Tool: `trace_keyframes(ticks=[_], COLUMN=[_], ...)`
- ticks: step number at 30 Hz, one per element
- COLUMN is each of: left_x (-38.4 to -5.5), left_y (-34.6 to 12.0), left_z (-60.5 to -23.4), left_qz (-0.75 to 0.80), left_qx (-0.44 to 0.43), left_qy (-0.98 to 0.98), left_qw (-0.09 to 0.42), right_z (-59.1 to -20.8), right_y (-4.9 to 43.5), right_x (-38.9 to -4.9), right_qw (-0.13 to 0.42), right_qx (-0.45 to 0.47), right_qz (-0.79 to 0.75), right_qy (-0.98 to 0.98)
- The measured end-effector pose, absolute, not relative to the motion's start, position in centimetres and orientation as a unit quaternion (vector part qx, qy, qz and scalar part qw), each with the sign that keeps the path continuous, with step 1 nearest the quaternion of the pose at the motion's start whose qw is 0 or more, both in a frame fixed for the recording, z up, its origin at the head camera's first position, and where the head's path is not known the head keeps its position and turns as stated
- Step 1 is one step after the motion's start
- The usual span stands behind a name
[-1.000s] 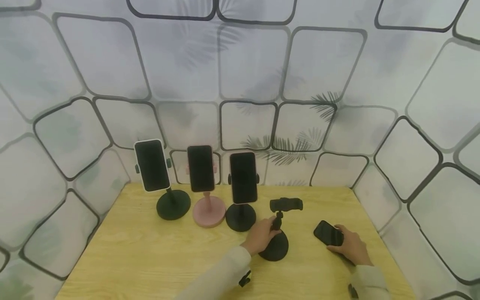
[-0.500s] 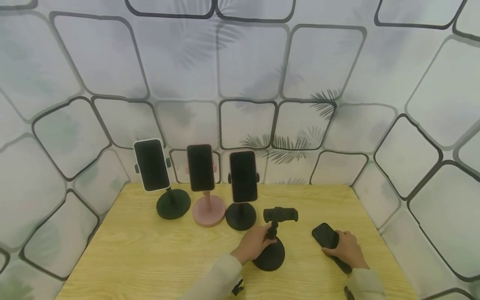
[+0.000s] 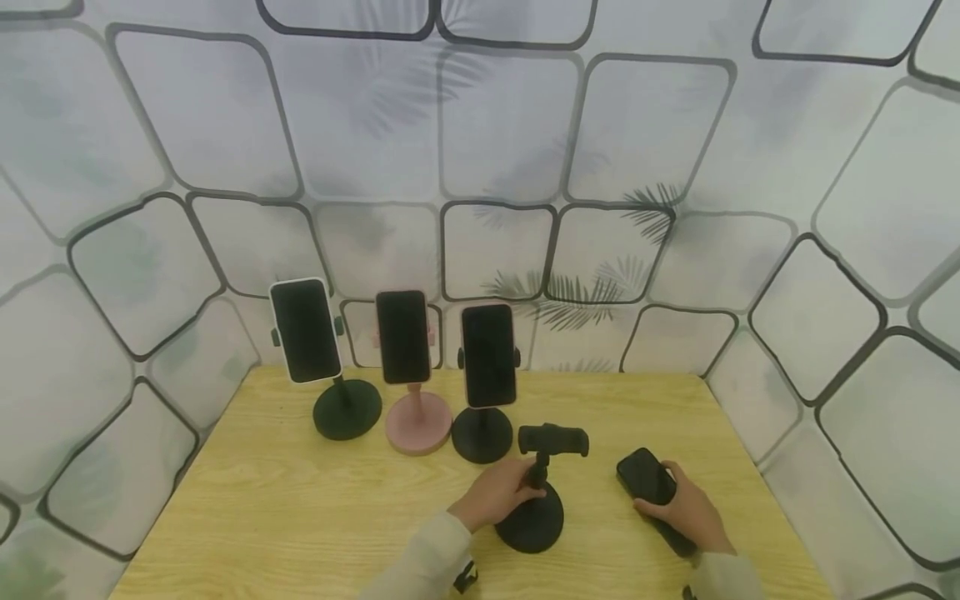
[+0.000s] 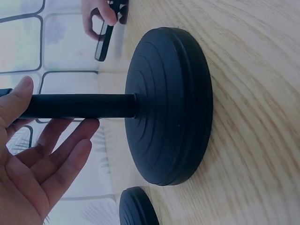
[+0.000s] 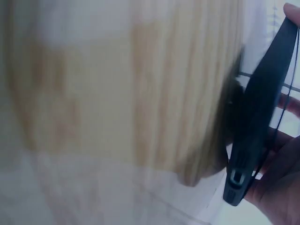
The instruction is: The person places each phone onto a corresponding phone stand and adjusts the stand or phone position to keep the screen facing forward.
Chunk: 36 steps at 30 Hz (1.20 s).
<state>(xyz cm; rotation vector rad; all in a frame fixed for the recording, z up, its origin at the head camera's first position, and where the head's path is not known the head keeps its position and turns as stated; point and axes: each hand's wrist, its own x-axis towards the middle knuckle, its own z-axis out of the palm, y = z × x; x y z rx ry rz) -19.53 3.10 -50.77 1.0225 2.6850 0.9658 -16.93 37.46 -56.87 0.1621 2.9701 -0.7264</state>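
My left hand (image 3: pixel 498 492) grips the post of a black phone stand (image 3: pixel 531 527), thumb on one side and fingers on the other. Its holder on top, a bar with padded ends, has no phone in it. In the left wrist view the round stepped base (image 4: pixel 168 108) shows close up, at the wooden tabletop. To the right, my right hand (image 3: pixel 692 510) holds a black phone (image 3: pixel 647 477) between thumb and fingers, screen up and tilted. The right wrist view shows this phone (image 5: pixel 262 103) nearly edge-on. A dark shape extends below the palm in the head view.
Three phone stands stand in a row at the back, each bearing an upright phone: a dark green one (image 3: pixel 347 410), a pink one (image 3: pixel 418 425) and a black one (image 3: pixel 482 437). Patterned fabric walls (image 3: pixel 495 125) border the wooden table (image 3: pixel 300 517).
My left hand has brought the black stand toward me and a little left. My right hand has shifted slightly left and nearer with the phone. The three back stands stay put.
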Motion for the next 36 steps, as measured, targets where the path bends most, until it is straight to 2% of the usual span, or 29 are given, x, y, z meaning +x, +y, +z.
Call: trace_keyframes(ticks=[10, 16, 23, 30, 36], left_x=[-19.2, -19.3, -19.5, -19.6, -19.5], left_y=[3.1, 3.1, 2.8, 2.9, 2.9], left_z=[-50.1, -49.2, -49.0, -49.0, -49.0], left_qz=[0.382, 0.388, 0.399, 0.397, 0.391], left_qx=[0.35, 0.371, 0.362, 0.357, 0.357], left_qy=[0.849, 0.838, 0.835, 0.839, 0.843], left_qw=[0.099, 0.096, 0.113, 0.104, 0.096], right_z=[-55.8, -55.5, -54.1, -49.1, -44.5], right_y=[37.2, 37.0, 35.3, 31.3, 27.5], right_x=[-16.7, -16.9, -16.6, -15.3, -13.5], right_qw=[0.097, 0.105, 0.055, -0.02, -0.112], right_qx=[0.105, 0.1, 0.104, 0.115, 0.125], right_qz=[-0.275, -0.315, -0.333, -0.373, -0.408], right_qy=[0.951, 0.938, 0.936, 0.92, 0.897])
